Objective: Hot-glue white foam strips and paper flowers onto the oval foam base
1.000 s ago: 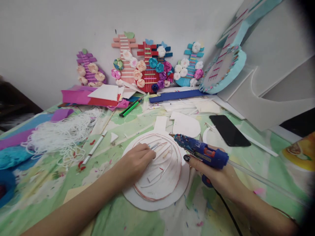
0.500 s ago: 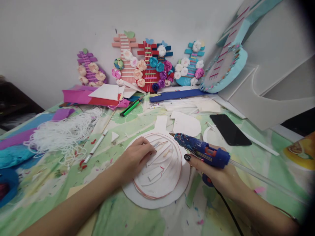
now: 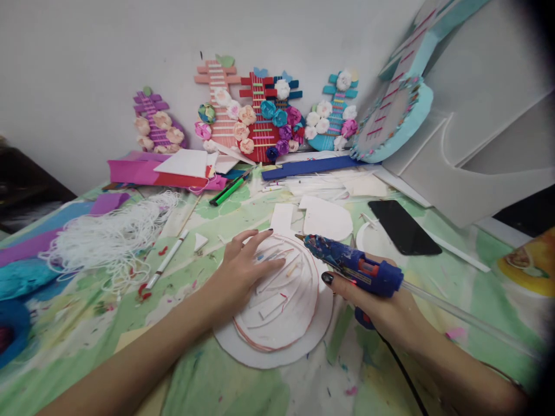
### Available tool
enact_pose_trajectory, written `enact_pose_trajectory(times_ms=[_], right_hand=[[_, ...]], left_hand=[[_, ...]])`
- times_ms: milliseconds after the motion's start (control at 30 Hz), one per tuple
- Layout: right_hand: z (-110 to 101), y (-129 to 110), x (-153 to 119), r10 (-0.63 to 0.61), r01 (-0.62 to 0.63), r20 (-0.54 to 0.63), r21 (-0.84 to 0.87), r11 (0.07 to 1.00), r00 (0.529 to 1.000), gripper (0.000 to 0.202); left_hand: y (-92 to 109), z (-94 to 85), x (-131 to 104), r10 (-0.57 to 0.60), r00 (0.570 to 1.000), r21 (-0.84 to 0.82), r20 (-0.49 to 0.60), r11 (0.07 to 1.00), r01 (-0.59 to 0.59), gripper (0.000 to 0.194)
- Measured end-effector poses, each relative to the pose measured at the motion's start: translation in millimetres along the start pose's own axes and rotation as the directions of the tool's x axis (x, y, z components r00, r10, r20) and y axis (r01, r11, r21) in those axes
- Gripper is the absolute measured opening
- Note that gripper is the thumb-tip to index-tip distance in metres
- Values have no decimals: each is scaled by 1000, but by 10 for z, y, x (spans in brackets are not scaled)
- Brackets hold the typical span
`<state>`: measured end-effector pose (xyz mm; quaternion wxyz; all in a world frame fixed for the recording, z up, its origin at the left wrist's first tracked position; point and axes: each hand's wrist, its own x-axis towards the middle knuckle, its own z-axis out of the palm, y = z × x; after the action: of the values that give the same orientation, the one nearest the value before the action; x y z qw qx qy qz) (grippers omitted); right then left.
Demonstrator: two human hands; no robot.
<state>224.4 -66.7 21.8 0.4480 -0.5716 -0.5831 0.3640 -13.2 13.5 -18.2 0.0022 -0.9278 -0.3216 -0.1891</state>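
In front of me lies a white foam board cutout [image 3: 318, 323], with a rounded body and a short neck at the far side. Layered on it is a smaller round white piece [image 3: 277, 329] edged with a reddish line, bearing several loose thin white strips [image 3: 273, 306]. My left hand [image 3: 247, 266] rests over the left part of these pieces, fingers spread and holding nothing. A blue hot glue gun [image 3: 359, 266] is gripped in my right hand [image 3: 385, 306], its nozzle pointing left above the cutout's upper right. A clear glue stick [image 3: 451, 306] sticks out of its rear.
White string [image 3: 113, 237] lies tangled on the left beside a marker [image 3: 167, 260]. A green cutter [image 3: 228, 192], a black phone [image 3: 404, 227] and white offcuts [image 3: 328, 218] lie farther back. Decorated guitar shapes [image 3: 262, 127] lean against the wall. The gun's black cord [image 3: 405, 375] runs toward me.
My left hand has lifted and opened, its fingers spreading toward the cutout's neck. My right hand keeps the glue gun in nearly the same place. The view has shifted slightly.
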Motion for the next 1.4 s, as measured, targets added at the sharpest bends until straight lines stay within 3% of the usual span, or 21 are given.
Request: enact_pose_trajectory(times_ms=[400,700,967,1200,1400], right_hand=[[-9,-5,-13,9,-9,25,-5,1000,1000,19],[-12,41,-16,29,-29,44,-21,999,999,23],[-3,70,-22,24,-24,42,20,999,999,24],[-13,96,-23,39,-40,90,11,999,995,27],[-9,73,-16,58,-57,85,-6,998,995,26]], left_hand=[[1,34,-3,-73,993,-23,87,997,75,50],[-37,0,53,-124,990,-165,72,977,135,41],[-48,-34,57,-117,992,-166,41,979,122,45],[-95,-207,45,-73,996,-230,44,970,81,26],[-101,-206,42,-60,998,-252,24,966,64,15]])
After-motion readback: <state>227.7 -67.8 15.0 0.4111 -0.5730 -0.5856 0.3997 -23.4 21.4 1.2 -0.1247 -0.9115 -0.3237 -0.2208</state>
